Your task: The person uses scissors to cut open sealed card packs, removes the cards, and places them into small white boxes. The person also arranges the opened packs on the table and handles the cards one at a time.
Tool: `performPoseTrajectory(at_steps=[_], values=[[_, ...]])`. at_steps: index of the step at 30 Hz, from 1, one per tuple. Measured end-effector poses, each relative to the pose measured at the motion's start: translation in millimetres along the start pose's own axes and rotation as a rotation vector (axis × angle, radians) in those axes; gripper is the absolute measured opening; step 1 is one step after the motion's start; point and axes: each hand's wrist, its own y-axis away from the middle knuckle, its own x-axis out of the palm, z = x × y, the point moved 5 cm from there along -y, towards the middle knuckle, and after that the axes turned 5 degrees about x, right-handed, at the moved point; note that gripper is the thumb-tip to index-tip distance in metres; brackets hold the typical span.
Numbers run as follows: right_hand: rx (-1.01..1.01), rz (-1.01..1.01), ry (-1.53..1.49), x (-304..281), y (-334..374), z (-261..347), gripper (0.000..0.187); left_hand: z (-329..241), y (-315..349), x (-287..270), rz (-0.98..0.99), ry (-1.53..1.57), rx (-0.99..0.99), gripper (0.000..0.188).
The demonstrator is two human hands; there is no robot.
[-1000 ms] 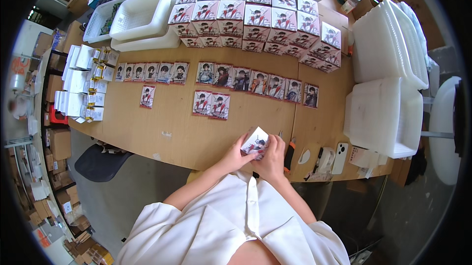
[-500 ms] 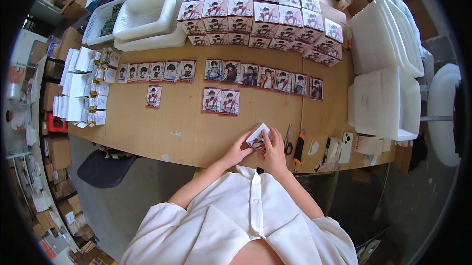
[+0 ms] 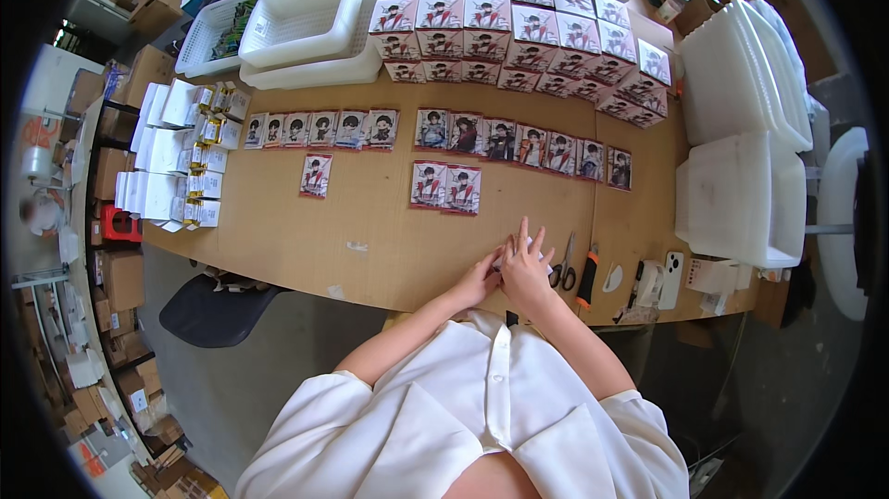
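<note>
My left hand [image 3: 479, 280] is closed around the side of a small white-and-red printed box [image 3: 532, 243] near the table's front edge. My right hand [image 3: 528, 274] lies over the box with fingers spread, hiding most of it. Just right of the hands are black-handled scissors [image 3: 563, 271] and an orange-and-black utility knife [image 3: 589, 275]. Beyond them lie two overlapping red-edged picture packets [image 3: 445, 188], and a single similar packet [image 3: 315, 175] sits farther left. Behind these runs a row of flat picture packets [image 3: 514, 143], with another row [image 3: 321, 130] to its left.
Stacked printed boxes [image 3: 491, 31] stand at the back. White plastic bins [image 3: 301, 22] are at the back left, with nested white bins [image 3: 745, 193] at the right. White cartons [image 3: 171, 156] line the left edge. A phone [image 3: 671, 279] lies front right; a black chair [image 3: 218, 309] stands below the table.
My right hand has moved over the box with its fingers spread, covering its printed face. The whole view has shifted, so the table things appear farther right.
</note>
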Motion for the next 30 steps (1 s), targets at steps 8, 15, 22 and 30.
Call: performPoseTrajectory(at_steps=[8,15,22,30], values=[[0.13,0.002,-0.207,3,8,-13,0.087,-13,-5,0,-0.023,0.027,-0.069,0.055],[0.112,0.064,-0.404,-38,15,-18,0.07,-15,-5,3,0.072,-0.062,-0.033,0.061],[0.287,0.129,-1.277,-34,-1,-113,0.054,2,-10,-2,0.033,-0.126,0.019,0.065],[0.366,-0.538,-0.353,-11,17,-119,0.053,-100,-27,9,0.058,-0.615,0.098,0.066]])
